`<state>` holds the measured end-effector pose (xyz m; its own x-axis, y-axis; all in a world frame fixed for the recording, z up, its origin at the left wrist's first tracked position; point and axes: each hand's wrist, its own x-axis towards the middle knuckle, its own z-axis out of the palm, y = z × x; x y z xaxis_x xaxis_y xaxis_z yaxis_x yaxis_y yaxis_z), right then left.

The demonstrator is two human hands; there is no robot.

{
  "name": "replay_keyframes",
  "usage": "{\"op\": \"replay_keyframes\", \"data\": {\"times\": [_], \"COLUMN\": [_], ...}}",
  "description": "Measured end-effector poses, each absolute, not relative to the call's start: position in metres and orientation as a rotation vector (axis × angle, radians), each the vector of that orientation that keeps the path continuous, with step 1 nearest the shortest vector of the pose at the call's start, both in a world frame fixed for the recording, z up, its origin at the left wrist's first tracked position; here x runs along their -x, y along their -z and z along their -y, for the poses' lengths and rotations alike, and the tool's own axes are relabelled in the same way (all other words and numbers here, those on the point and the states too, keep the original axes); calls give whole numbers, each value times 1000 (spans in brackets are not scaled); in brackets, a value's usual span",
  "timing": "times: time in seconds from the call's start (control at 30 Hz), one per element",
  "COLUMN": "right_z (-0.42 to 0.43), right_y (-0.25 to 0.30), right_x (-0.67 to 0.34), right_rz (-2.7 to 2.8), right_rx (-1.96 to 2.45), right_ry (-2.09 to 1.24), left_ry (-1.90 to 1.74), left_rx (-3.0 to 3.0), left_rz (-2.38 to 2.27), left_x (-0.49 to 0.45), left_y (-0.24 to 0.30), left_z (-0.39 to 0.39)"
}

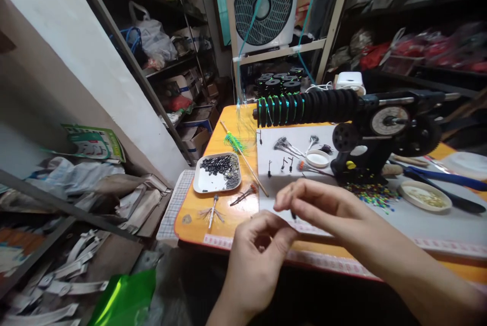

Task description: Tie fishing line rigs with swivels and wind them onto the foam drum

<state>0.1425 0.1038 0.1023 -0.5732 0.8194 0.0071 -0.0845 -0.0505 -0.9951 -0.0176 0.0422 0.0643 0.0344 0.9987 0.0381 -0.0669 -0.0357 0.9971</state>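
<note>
Small dark fitting (pixel 293 214): pinched at the right hand (pixel 323 204) fingertips, just beyond the left hand (pixel 254 257), which is curled closed on nothing I can see. Probably light, stiff and easily dropped; take it by the shank.

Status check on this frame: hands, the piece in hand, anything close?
Left hand curled by table edge, grip unclear. Right hand pinching small dark piece. White tray of dark parts lies left, apart.

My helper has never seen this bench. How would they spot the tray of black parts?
Start at the orange table. Near its left edge, beside the wooden stick, lies a white tray. It alone is rectangular; the other dishes are round.
</note>
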Motion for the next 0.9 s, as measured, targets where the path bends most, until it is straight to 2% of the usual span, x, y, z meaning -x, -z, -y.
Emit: {"op": "replay_keyframes", "data": {"times": [0.1,0.17,0.33,0.6,0.9], "right_z": [-102,-100,-98,-100,-100], "right_y": [-97,-92,-84,-81,-78], "right_x": [-144,-145,-142,-149,-149], "right_rz": [1268,1202,1255,1304,1280], "right_rx": [696,677,721,822,785], "right_ry": [-2000,-2082,-2058,-1979,-1997], "left_ry": [-1083,-1022,-930,-1007,-953], "left_rx": [-1084,-981,-839,-610,-524], "left_rz": [-1056,-1023,-984,-532,-402], "left_x": [8,4,7,9,6], "left_y": [-47,-36,-25,-15,-16], "left_z": [-29,-18,-8,-20,-19]}}
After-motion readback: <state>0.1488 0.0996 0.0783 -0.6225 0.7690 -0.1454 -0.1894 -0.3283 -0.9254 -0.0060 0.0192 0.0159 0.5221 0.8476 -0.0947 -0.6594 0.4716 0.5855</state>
